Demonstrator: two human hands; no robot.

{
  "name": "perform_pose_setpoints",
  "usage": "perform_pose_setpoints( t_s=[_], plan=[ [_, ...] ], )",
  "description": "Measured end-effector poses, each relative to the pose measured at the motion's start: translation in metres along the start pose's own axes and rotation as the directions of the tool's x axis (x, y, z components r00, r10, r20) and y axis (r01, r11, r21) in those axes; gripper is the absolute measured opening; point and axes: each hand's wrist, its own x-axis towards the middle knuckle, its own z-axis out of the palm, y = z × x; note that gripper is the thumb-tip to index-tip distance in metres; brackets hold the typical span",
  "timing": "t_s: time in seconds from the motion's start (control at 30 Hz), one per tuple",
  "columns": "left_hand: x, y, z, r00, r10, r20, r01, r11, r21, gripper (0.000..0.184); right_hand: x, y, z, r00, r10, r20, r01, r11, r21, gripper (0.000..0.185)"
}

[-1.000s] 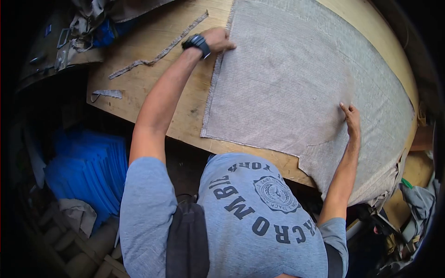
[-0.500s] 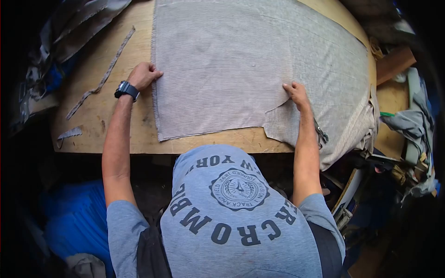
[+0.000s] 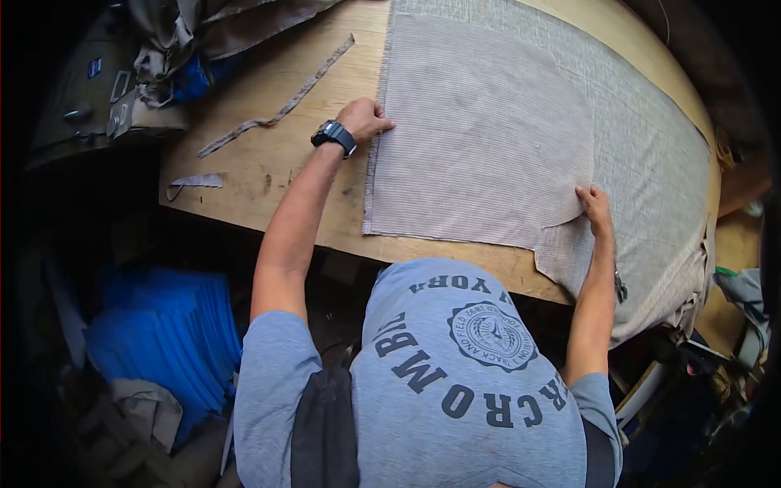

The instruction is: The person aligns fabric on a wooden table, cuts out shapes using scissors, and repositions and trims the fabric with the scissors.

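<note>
A striped grey fabric piece point(image 3: 480, 138) lies flat over a larger grey cloth point(image 3: 651, 163) on the wooden table point(image 3: 268, 187). My left hand point(image 3: 364, 120), below a black wristwatch point(image 3: 333, 138), pinches the frayed left edge of the striped piece. At its lower right edge, near the curved cut, my right hand point(image 3: 596, 210) has thumb and fingers closed on the same piece. Partly hidden behind my right forearm, a dark metal tool point(image 3: 621, 289) rests on the larger cloth.
A long narrow fabric strip point(image 3: 281, 114) and a small scrap point(image 3: 199, 180) lie on the table's left part. Crumpled cloth point(image 3: 167, 41) hangs at the upper left. Stacked blue sheets point(image 3: 167, 333) stand below left. More cloth point(image 3: 744, 293) is at the far right.
The camera view has swung left and back. My left hand has moved down along the frayed edge since the first frame. Both hands remain at the fabric's edges, and the tool shows beside my right forearm.
</note>
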Motion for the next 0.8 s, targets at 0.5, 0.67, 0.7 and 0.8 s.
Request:
perform_pose_setpoints(
  t_s=[0.5, 0.67, 0.7, 0.8],
  plan=[
    [0.002, -0.004, 0.007, 0.996, 0.024, -0.086, -0.026, 0.999, -0.020, 0.027, -0.004, 0.001, -0.002, 0.998, 0.004, -0.066, -0.009, 0.997, -0.072, 0.020],
    [-0.001, 0.004, 0.003, 0.996, -0.003, -0.085, -0.001, 0.999, -0.047, 0.027, -0.001, 0.001, -0.004, 0.998, 0.020, -0.061, -0.026, 0.996, -0.086, 0.017],
    [-0.003, 0.005, 0.002, 0.996, -0.024, -0.082, 0.020, 0.999, -0.047, 0.027, -0.004, -0.002, -0.003, 0.998, 0.019, -0.062, -0.022, 0.998, -0.050, 0.016],
    [-0.004, 0.008, 0.001, 0.997, -0.055, -0.061, 0.053, 0.998, -0.045, 0.027, -0.009, -0.009, -0.001, 0.998, 0.013, -0.068, -0.015, 1.000, -0.027, 0.018]
  ],
)
